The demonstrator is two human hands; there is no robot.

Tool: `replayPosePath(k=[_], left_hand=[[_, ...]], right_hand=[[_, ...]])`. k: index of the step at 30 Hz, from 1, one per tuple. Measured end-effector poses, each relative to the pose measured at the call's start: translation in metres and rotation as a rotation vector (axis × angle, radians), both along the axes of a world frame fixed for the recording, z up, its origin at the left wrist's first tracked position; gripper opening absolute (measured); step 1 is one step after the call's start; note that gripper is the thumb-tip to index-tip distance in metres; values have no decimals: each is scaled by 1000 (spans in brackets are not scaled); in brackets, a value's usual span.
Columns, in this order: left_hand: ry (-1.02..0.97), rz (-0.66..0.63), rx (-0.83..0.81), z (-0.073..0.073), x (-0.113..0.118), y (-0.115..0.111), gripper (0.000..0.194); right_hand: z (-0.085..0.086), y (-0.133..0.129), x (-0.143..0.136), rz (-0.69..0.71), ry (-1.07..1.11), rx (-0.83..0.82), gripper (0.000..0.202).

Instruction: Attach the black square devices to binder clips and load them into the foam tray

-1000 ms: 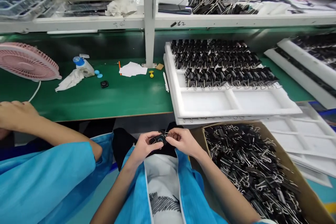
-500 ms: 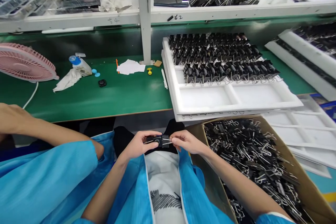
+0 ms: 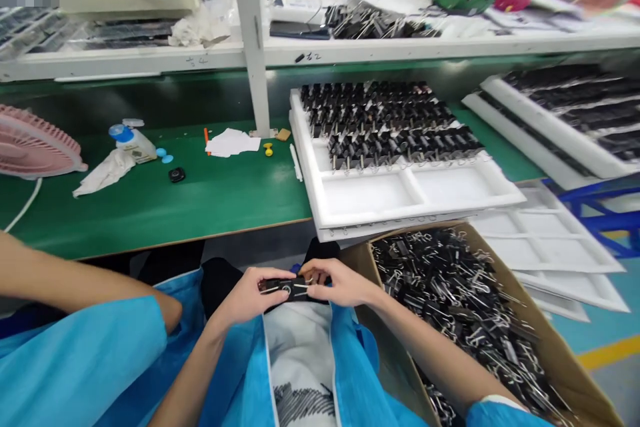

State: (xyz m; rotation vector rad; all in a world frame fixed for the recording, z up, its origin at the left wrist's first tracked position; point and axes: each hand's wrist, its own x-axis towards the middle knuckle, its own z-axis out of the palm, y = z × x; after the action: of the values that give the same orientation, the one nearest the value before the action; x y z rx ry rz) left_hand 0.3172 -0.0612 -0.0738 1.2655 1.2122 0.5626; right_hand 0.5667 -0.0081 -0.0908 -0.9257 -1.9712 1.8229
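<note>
In front of my lap, my left hand (image 3: 255,297) is closed on a small black part with a pale ring (image 3: 287,289) on its face. Silver wire handles show between these fingers too, close to the black part. At the part's right side sits a black binder clip (image 3: 299,289). Thumb and fingers of my right hand (image 3: 337,285) are closed on the wire handles of this clip. The fingers partly cover both pieces, so how far the clip's jaws reach over the part cannot be made out.
An open cardboard box (image 3: 565,353) full of binder clips stands at my right. On the green bench (image 3: 240,197), a white foam tray (image 3: 370,193) bears rows of clipped black parts. A pink fan (image 3: 35,143) is at left, near another person's arm (image 3: 75,273).
My view has turned a little to the right and up. My right hand has come closer to my left, its fingers further over the clip and the black part.
</note>
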Motion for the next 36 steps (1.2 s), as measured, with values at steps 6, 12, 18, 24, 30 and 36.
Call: replayPosePath(k=[6,12,18,24,30,36], left_hand=[[-97,16,66,11,8,4,51],[-278,476,248,-2,-15,17,48],[-281,504,194,-6,-7,19,48],[-287,550,205,-6,-8,3,46],[-276,697,216,-16,-30,-17,47],[-227,787,346,-6,-54,4,47]], right_hand=[[43,-3,-2,-86,-33,16,28],[91,14,69,-580,121,-88,36],[124,70,53,-932,-106,475,28],[121,143,-22,-861,-517,837,24],[118,166,-47,-756,-886,903,23],[112,171,-49,-685,-1002,942,24]])
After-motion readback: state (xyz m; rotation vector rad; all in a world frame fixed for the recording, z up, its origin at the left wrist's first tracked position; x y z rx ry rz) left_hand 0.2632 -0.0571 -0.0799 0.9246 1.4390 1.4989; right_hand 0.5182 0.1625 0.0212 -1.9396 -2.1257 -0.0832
